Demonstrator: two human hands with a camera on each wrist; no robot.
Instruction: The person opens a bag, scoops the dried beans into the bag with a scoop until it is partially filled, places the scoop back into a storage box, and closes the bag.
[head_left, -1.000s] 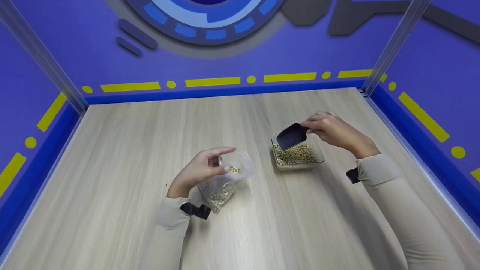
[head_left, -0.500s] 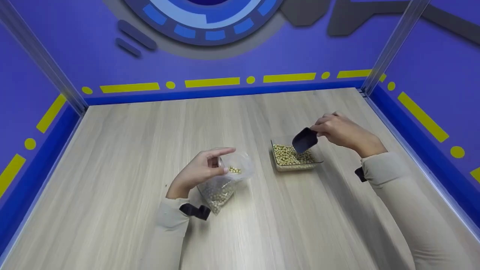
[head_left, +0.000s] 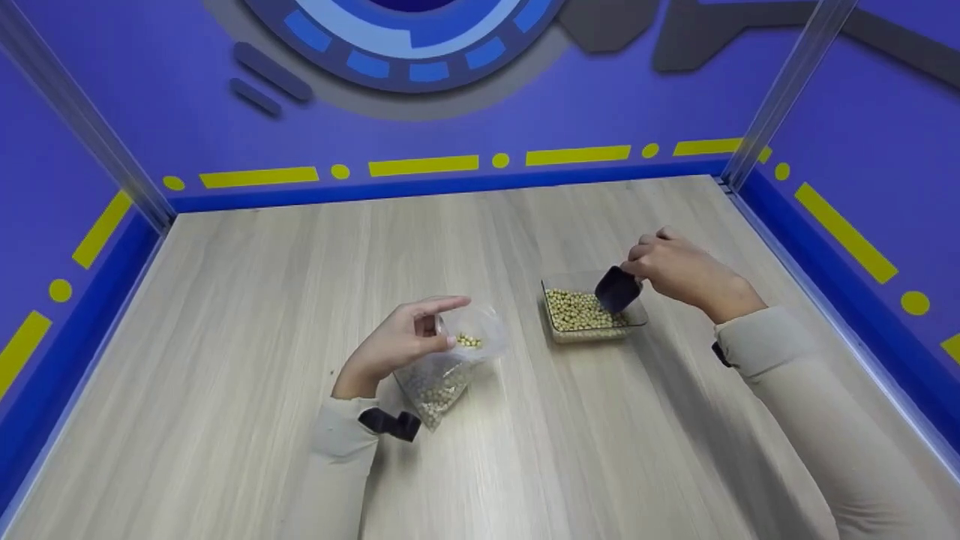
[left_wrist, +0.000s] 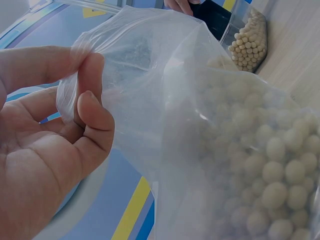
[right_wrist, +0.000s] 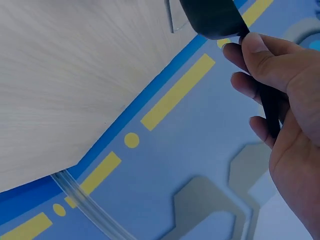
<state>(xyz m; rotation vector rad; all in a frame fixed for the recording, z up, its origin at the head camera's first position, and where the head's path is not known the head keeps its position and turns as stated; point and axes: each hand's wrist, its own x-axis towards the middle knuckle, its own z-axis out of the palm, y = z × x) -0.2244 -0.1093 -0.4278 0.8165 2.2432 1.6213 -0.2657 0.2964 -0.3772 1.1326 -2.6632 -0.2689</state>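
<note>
Between bag (head_left: 489,339) and container (head_left: 589,337), strip of tabletop (head_left: 524,337)

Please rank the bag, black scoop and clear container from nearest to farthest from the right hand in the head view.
1. Black scoop, held in the right hand.
2. Clear container, left of that hand.
3. Bag, held by the left hand.

Extends as a pale wood-grain tabletop (head_left: 300,262), bearing a rectangular clear container (head_left: 591,335) of round beans (head_left: 576,309) and, apparently, a plastic bag (head_left: 444,381) to its left.
</note>
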